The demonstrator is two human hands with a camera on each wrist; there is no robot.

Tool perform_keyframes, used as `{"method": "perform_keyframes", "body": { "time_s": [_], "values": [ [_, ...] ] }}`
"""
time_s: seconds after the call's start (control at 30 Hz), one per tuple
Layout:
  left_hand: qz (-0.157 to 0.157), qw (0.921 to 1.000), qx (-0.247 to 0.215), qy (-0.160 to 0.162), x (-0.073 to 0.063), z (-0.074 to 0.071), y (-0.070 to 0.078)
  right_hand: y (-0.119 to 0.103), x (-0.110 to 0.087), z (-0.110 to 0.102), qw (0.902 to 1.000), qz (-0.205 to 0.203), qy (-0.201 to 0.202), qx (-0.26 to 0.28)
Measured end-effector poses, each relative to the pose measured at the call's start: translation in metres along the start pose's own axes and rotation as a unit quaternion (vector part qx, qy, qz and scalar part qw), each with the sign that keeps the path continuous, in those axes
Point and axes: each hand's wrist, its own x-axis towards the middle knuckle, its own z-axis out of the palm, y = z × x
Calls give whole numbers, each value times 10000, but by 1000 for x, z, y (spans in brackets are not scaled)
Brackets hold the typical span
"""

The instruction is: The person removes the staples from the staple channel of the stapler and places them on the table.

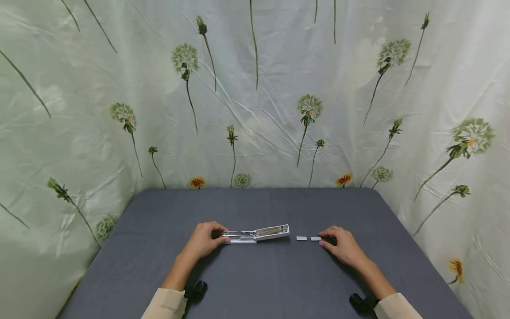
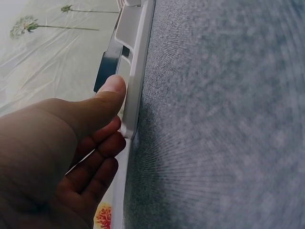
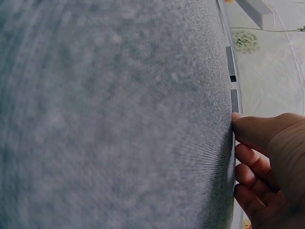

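A white stapler (image 1: 272, 233) lies opened out on the table, its upper arm swung over to the right and its metal inside showing. My left hand (image 1: 202, 241) grips the left end of its base between thumb and fingers; the left wrist view shows the thumb on the side of the white base (image 2: 134, 90). To the right of the stapler lie two small strips of staples in a row. The nearer-to-stapler strip (image 1: 301, 238) lies untouched. My right hand (image 1: 345, 247) pinches the right end of the other strip (image 1: 315, 239) with thumb and forefinger, low at the tabletop.
A dark grey cloth covers the table (image 1: 263, 283). Behind it hangs a pale curtain (image 1: 271, 133) printed with dandelions. Black straps with camera mounts (image 1: 197, 291) sit on both wrists, below beige sleeves (image 1: 165, 303).
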Motion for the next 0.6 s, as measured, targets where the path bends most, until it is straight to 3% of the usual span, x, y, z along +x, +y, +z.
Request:
{"method": "perform_keyframes", "body": {
  "time_s": [0.37, 0.6],
  "values": [
    [111, 9999, -15, -54, -7, 4, 3, -1, -13, 0, 9998, 180, -40, 117],
    [206, 9997, 24, -87, -6, 1, 0, -3, -15, -4, 9989, 75, -410, 197]
  ]
}}
